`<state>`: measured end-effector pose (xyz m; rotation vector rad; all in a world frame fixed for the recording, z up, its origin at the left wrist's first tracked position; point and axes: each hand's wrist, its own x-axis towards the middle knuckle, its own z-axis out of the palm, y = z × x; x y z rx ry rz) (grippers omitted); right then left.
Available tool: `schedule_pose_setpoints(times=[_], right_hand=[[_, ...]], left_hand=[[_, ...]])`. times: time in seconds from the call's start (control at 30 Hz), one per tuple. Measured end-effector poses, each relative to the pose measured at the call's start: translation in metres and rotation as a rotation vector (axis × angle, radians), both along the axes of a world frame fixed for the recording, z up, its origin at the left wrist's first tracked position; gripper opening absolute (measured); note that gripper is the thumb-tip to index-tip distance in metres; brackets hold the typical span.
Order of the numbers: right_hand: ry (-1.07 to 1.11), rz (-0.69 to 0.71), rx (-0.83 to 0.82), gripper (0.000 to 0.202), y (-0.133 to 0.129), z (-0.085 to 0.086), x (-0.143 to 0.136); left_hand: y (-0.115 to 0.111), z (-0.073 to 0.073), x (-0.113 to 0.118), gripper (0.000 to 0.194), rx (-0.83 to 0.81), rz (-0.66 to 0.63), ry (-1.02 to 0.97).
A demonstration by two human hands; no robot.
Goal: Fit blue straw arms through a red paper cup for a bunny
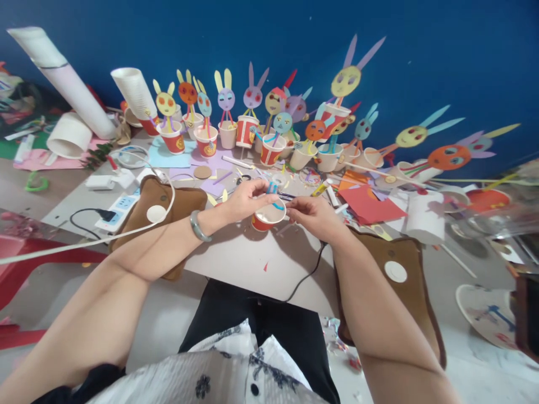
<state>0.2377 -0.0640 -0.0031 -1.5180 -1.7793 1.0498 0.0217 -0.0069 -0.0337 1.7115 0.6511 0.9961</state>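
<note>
A red-and-white paper cup (263, 220) stands upright near the table's front edge, between my hands. My left hand (248, 202) is at the cup's left rim, its fingers closed around a blue strip (273, 188) that rises at the cup's back rim. More blue shows inside the rim. On the right side, my right hand (309, 216) has thumb and fingertips pinched together close to the cup wall; what they hold is too small to make out. Pale yellow ear shapes (224, 196) show just behind my left wrist.
Paper cups with rabbit-faced figures (248, 132) line the back by the blue wall. Brown cushions (387, 280) lie on both sides. A power strip (120, 210) and white cable are left; red paper (370, 205) is right. A black cord hangs over the front edge.
</note>
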Motion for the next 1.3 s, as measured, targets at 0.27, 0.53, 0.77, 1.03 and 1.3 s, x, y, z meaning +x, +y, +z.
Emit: schedule_pose_setpoints(times=[0.27, 0.53, 0.77, 1.03, 1.3], right_hand=[[-0.034, 0.003, 0.068, 0.017, -0.003, -0.003, -0.006], [-0.046, -0.042, 0.145, 0.015, -0.006, -0.002, -0.012], [-0.043, -0.041, 0.209, 0.012, -0.006, -0.005, -0.013], [-0.139, -0.011, 0.336, 0.019, -0.007, -0.007, -0.021], [-0.11, -0.029, 0.309, 0.015, -0.008, -0.006, -0.022]], left_hand=[[-0.004, -0.004, 0.005, 0.042, 0.01, 0.087, -0.049], [-0.004, -0.004, 0.006, 0.04, 0.018, 0.134, -0.062], [-0.001, 0.003, 0.002, 0.044, -0.087, -0.019, -0.122], [-0.007, 0.009, 0.0, 0.045, -0.039, 0.083, -0.112], [0.001, 0.011, -0.003, 0.051, 0.038, 0.04, -0.081]])
